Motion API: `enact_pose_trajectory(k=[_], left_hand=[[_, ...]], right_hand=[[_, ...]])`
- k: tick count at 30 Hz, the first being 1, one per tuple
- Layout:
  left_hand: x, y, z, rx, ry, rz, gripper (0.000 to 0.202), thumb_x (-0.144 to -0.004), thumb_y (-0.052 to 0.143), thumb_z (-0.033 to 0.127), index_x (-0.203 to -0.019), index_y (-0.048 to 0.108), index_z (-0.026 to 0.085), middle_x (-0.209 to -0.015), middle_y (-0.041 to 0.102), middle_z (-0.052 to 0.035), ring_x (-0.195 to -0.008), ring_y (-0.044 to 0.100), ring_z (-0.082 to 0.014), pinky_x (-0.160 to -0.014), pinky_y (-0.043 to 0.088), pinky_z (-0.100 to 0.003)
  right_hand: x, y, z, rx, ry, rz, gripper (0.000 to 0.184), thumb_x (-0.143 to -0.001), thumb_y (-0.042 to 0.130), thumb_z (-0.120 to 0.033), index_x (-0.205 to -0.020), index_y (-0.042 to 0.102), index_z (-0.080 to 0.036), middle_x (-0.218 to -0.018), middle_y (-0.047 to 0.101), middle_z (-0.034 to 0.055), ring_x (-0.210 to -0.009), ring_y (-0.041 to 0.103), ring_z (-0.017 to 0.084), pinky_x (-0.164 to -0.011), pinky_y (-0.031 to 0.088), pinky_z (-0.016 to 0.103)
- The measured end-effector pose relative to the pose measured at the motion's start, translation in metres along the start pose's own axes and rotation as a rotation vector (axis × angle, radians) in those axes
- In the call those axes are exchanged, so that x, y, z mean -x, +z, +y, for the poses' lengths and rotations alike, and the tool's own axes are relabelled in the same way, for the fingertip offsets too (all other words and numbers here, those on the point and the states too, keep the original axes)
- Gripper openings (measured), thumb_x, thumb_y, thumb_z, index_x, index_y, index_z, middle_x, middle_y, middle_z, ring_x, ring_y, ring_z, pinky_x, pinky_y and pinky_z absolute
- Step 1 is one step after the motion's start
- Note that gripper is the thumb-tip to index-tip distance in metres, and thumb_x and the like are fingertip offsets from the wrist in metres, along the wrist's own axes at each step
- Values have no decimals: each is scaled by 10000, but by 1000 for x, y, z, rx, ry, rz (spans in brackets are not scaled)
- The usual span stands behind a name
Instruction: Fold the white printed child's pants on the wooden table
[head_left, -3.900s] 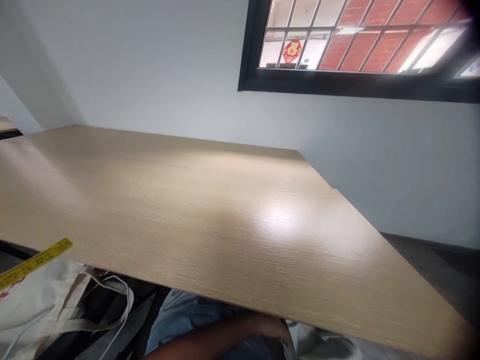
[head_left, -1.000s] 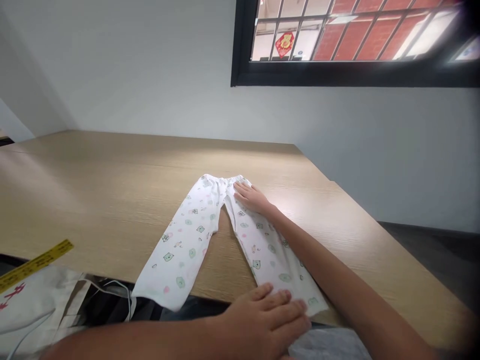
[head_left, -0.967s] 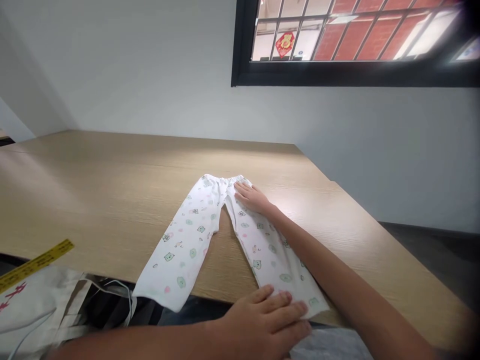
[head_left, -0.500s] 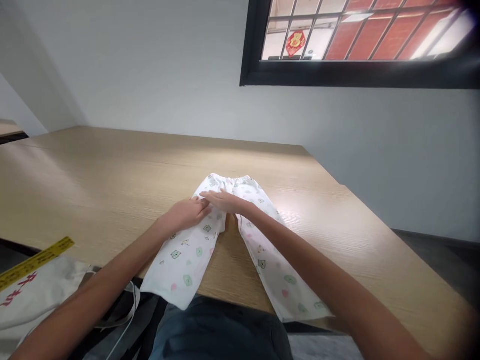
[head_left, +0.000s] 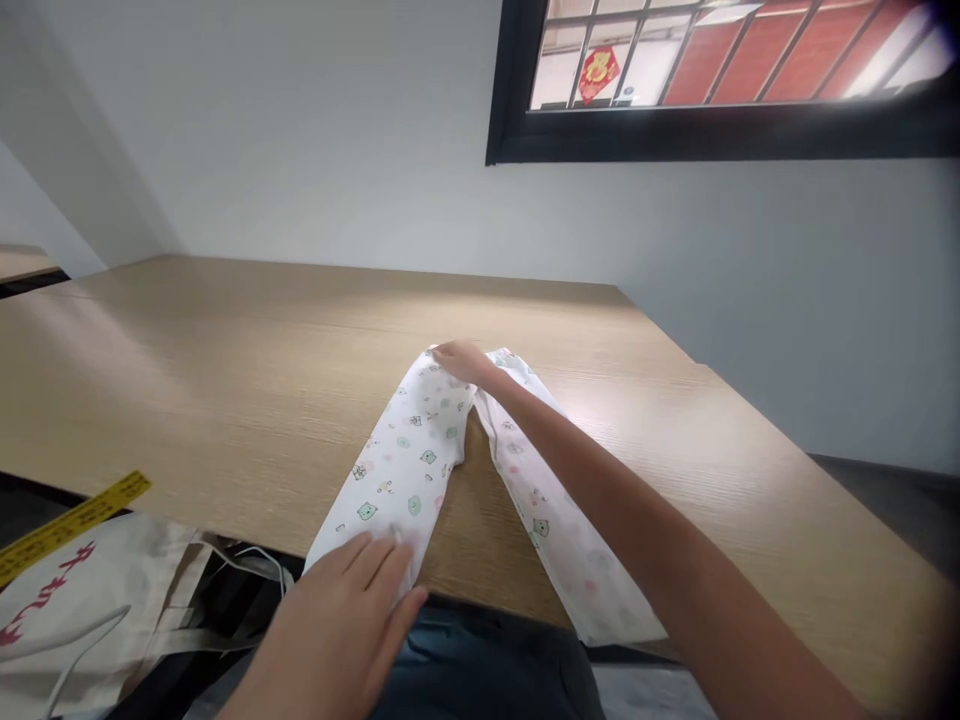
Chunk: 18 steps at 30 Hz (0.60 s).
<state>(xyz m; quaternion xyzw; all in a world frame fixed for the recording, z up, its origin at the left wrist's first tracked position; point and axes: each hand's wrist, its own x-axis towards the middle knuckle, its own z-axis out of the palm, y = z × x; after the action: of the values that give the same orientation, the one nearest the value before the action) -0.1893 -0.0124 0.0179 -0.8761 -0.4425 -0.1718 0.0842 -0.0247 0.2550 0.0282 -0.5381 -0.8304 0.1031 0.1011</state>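
While the left hand (head_left: 337, 615) spreads palm down, unclosed, over the near end of the left leg of the white printed trousers (head_left: 416, 440), the right hand (head_left: 463, 362) rests at their far left waist corner (whether its fingers pinch the cloth, I cannot tell). The trousers lie legs apart on the wooden table (head_left: 247, 400), reaching its near edge; to the left, a yellow strip (head_left: 82, 521) crosses that edge beside a pale cloth bag (head_left: 97, 590), and beyond stands the far wall (head_left: 337, 150).
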Motion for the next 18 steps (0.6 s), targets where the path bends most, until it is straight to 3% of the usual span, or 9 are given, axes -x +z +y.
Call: enact_pose_trajectory(k=[3,6,8,10,14,18], left_hand=[[-41,12,32,224,58,-37,229,-851,411,208,-1026,556,180,-969,623,-81,-833,592,-213,-678,508,-342],[-76,37,82,422,305,-48,192,-820,484,313,-937,556,178,-904,581,-79,-818,548,-213,-680,473,-338],[-92,53,113,457,419,-44,240,-802,503,383,-949,540,197,-841,550,-71,-781,530,-212,-647,450,-325],[-104,67,134,411,463,-46,222,-789,515,344,-973,521,219,-818,536,-72,-747,527,-216,-611,423,-312],[-116,83,147,318,489,-26,57,-769,477,198,-821,497,185,-739,531,-65,-652,523,-202,-535,360,-275],[-114,82,138,380,473,-31,66,-773,478,228,-754,460,167,-674,519,-22,-573,489,-148,-448,290,-246]], right_hand=[[15,-17,23,26,209,95,279,-859,337,-220,-957,584,-136,-991,603,129,-887,555,227,-691,424,284],[37,-26,45,50,424,111,228,-795,469,-208,-978,572,-120,-984,577,172,-925,535,282,-686,422,320],[50,-28,55,41,517,80,219,-757,533,-181,-959,567,-105,-911,583,169,-868,546,284,-663,424,339],[60,-30,62,8,555,53,214,-756,553,-165,-959,548,-96,-850,583,130,-789,552,239,-632,428,330],[68,-34,73,-141,591,-5,111,-820,549,-233,-842,540,-124,-725,538,8,-611,504,113,-548,422,250],[69,-39,79,-419,640,-58,194,-834,552,-261,-704,494,-130,-594,457,-47,-472,426,60,-440,376,194]])
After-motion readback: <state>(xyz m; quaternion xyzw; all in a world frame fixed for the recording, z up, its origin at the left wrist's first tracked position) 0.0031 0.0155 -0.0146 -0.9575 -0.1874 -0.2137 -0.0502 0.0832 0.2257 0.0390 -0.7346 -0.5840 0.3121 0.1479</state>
